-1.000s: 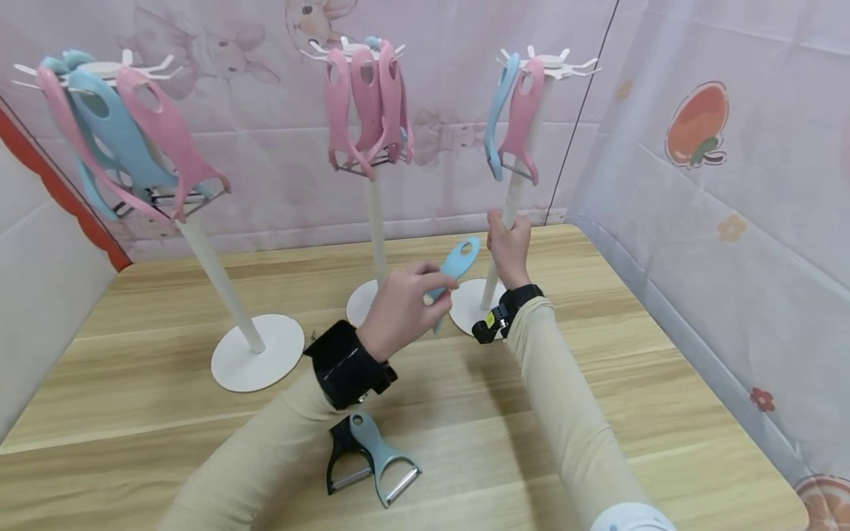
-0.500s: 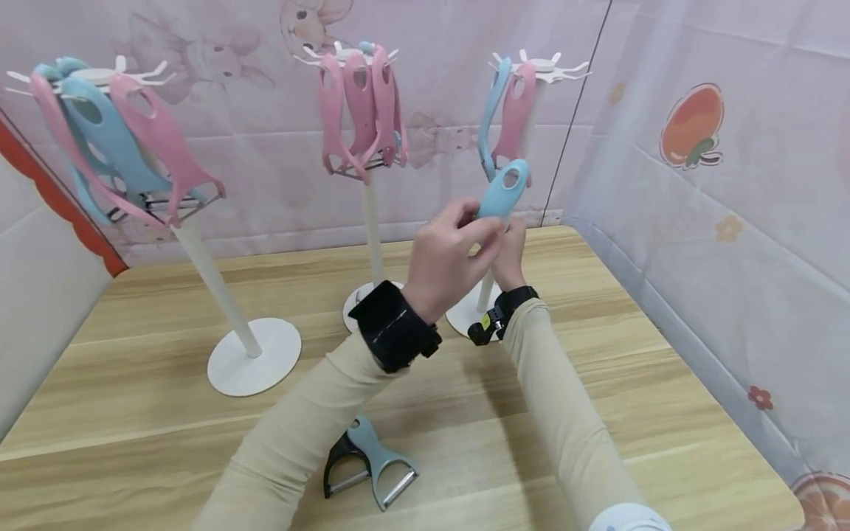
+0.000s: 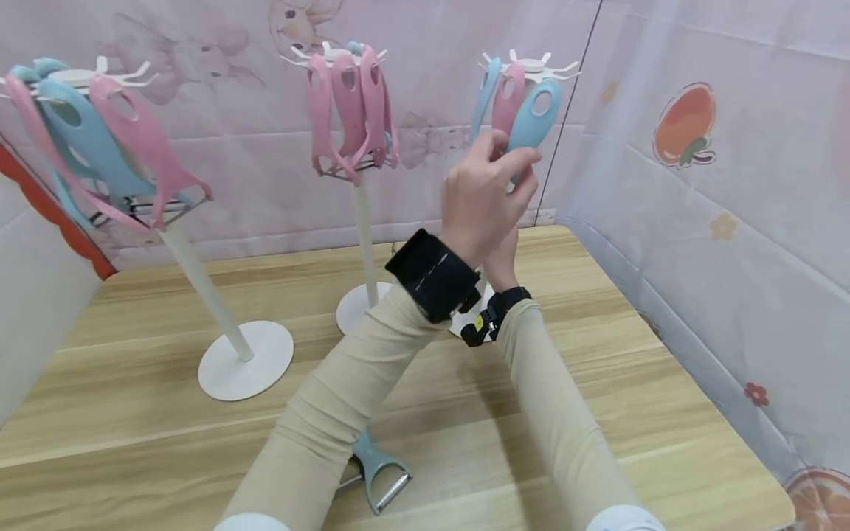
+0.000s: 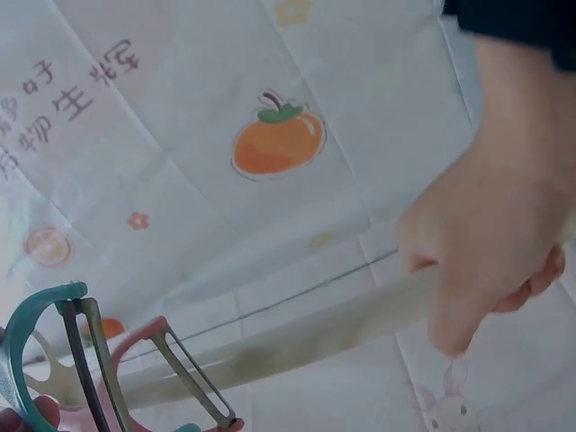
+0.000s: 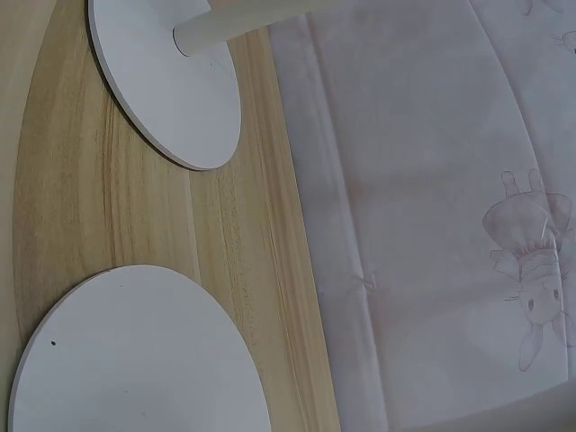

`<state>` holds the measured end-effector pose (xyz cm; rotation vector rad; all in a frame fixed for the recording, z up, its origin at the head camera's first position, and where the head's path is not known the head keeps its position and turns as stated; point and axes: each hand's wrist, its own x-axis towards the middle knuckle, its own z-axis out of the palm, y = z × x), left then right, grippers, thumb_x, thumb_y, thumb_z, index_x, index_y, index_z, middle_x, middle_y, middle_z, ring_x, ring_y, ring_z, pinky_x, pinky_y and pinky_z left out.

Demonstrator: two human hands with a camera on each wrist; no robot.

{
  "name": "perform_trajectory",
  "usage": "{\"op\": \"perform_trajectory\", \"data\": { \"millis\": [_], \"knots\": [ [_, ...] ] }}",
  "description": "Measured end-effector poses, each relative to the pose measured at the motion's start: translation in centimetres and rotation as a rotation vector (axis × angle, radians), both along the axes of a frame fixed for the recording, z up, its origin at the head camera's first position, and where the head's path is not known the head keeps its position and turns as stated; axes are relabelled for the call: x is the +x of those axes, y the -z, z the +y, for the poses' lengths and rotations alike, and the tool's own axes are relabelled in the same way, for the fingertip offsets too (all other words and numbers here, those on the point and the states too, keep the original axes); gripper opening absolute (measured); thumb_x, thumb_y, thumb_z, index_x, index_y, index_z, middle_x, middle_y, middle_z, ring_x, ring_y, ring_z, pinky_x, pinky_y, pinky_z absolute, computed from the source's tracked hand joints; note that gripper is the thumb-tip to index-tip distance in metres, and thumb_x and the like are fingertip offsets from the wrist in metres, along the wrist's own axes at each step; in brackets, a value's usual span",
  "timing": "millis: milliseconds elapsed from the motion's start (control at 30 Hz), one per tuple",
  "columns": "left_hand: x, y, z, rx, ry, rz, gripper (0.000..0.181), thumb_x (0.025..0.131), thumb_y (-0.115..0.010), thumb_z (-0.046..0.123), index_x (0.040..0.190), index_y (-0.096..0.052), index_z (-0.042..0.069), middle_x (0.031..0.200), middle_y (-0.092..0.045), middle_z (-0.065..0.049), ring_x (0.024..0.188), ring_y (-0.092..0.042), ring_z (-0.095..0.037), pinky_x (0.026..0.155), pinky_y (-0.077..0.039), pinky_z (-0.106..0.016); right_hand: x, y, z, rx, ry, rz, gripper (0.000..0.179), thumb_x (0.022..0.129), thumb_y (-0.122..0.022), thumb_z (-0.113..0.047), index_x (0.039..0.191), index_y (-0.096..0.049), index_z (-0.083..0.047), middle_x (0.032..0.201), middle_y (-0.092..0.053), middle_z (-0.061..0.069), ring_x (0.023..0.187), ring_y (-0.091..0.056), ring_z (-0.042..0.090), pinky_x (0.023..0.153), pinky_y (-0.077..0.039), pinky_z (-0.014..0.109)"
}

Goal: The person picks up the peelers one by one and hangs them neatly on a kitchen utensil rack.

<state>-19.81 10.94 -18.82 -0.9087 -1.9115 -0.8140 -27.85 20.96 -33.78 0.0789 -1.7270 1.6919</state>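
Note:
My left hand pinches a light blue Y-shaped peeler by its lower part, holding it upright at the hooks of the right-hand white stand. The handle hole overlaps the hook ring there. Beside it hang a pink peeler and another blue peeler. Lower down, my right hand, partly behind the left, grips the stand's post. In the left wrist view the held peeler's blue frame and metal blade show at the lower left, beside the pink peeler's blade.
A middle stand and a left stand carry several pink and blue peelers. On the wooden table lie a grey-blue peeler and a black one, partly under my left forearm. Printed curtains border the back and right.
My left hand has raised the blue peeler up and right from beside the post to the right stand's hooks. My right hand has kept its grip on the post.

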Motion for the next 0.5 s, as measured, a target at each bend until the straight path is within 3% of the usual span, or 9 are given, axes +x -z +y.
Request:
{"op": "perform_trajectory", "data": {
  "millis": [133,300,500],
  "knots": [
    [-0.5,-0.8,0.4,-0.06,-0.072,-0.037,0.02,0.085,-0.056,0.013,0.098,-0.071,0.014,0.097,-0.057,-0.008,0.084,-0.058,-0.018,0.07,-0.05,-0.028,0.0,0.1,-0.2,0.032,0.01,-0.033,0.033,0.091,-0.053,-0.007,0.122,-0.046,0.002,0.109,-0.051,0.007,0.099,-0.047,0.016,0.09,-0.036,0.026],
    [-0.9,-1.0,0.7,-0.099,-0.125,-0.067,0.021,0.086,-0.055,0.015,0.101,-0.071,0.016,0.098,-0.056,-0.008,0.087,-0.058,-0.018,0.072,-0.05,-0.029,0.1,0.1,-0.5,0.135,0.063,-0.071,0.025,0.092,-0.05,-0.006,0.114,-0.05,0.005,0.105,-0.052,0.015,0.095,-0.048,0.024,0.087,-0.037,0.028],
    [-1.2,-0.4,0.8,-0.137,-0.129,-0.091,0.022,0.088,-0.055,0.015,0.105,-0.069,0.014,0.103,-0.053,-0.009,0.092,-0.055,-0.019,0.072,-0.05,-0.029,0.7,0.0,-0.6,0.105,0.03,-0.085,0.032,0.093,-0.046,-0.004,0.123,-0.042,0.006,0.115,-0.047,0.018,0.104,-0.044,0.027,0.092,-0.033,0.027]
  ]
}}
